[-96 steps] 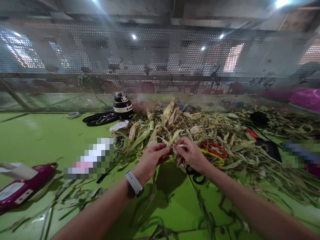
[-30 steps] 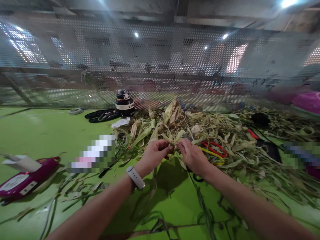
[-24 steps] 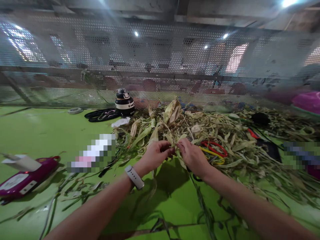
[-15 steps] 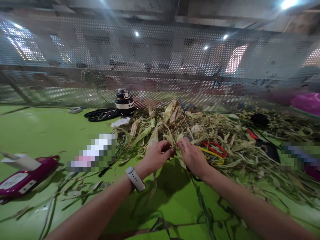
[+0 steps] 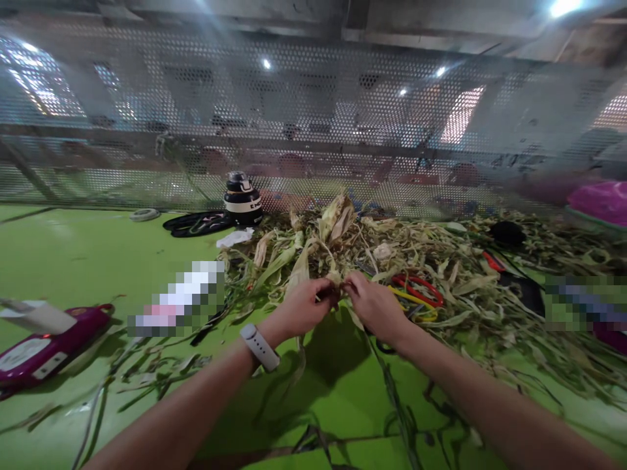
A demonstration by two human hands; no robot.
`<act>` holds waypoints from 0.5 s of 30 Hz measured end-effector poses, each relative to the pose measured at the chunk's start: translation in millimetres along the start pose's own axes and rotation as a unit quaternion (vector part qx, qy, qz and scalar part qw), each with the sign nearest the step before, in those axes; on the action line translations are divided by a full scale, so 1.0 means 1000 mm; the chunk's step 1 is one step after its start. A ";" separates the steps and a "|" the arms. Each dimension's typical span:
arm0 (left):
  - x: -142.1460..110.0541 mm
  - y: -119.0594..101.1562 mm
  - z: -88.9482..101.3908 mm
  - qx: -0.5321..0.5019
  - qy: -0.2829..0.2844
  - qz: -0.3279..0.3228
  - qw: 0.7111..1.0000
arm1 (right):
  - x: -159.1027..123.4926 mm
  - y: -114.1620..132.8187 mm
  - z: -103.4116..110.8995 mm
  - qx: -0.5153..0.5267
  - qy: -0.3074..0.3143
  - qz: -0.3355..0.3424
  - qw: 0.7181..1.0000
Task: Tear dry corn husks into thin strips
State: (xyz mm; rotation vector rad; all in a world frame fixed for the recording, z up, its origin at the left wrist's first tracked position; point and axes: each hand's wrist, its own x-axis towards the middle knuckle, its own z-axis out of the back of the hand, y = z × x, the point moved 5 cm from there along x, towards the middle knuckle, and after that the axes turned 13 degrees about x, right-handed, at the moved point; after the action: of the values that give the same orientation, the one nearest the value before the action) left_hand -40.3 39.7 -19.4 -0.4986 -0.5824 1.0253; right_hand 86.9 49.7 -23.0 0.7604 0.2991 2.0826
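Note:
My left hand (image 5: 304, 305), with a pale watch strap (image 5: 259, 347) at the wrist, is closed on a pale corn husk (image 5: 334, 275). My right hand (image 5: 376, 308) pinches the same husk from the other side, fingertips close to the left ones. Fingers hide most of the held piece. Just behind the hands lies a heap of dry corn husks (image 5: 435, 258), with a large folded husk (image 5: 337, 219) standing up from it. Red scissor handles (image 5: 422, 287) and yellow scissor handles (image 5: 411, 297) poke out of the heap beside my right hand.
A black bottle (image 5: 243, 202) stands by the perforated metal screen (image 5: 313, 130). At left are a purple power strip (image 5: 44, 349) with a white plug and a blurred-out object (image 5: 181, 297). Husk scraps lie over the green table (image 5: 98, 261). A magenta bag (image 5: 600, 199) sits far right.
My hands stay together at nearly the same spot. The husk's leaf ends, spread above the fingers earlier, are now gathered into a narrower, upright piece between them. The view has shifted slightly.

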 end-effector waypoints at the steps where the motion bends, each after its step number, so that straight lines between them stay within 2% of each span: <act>1: 0.000 0.001 0.000 0.003 -0.010 -0.001 1.000 | 0.002 -0.005 -0.002 0.076 0.009 -0.038 0.996; 4: 0.000 0.006 0.000 -0.011 -0.056 0.004 0.998 | 0.004 -0.017 -0.011 0.287 0.028 -0.132 0.948; 6: 0.000 0.009 -0.002 -0.067 -0.074 0.022 0.995 | 0.004 -0.022 -0.017 0.359 0.013 -0.167 0.918; 8: 0.000 0.012 -0.007 -0.172 -0.080 0.062 0.980 | 0.002 -0.022 -0.019 0.391 -0.018 -0.176 0.903; 11: -0.003 0.013 -0.015 -0.322 -0.088 0.145 0.931 | -0.002 -0.016 -0.020 0.421 -0.051 -0.180 0.888; 13: -0.005 0.012 -0.020 -0.363 -0.094 0.170 0.911 | -0.004 -0.013 -0.021 0.438 -0.062 -0.181 0.878; 15: -0.006 0.012 -0.021 -0.372 -0.108 0.174 0.905 | -0.005 -0.010 -0.022 0.455 -0.058 -0.188 0.868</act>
State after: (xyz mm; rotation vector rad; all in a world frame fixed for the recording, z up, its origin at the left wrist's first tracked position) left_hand -36.5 36.8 -43.6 -1.2074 -1.1235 1.1863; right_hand 82.3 53.5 -47.0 1.2378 1.3071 1.4453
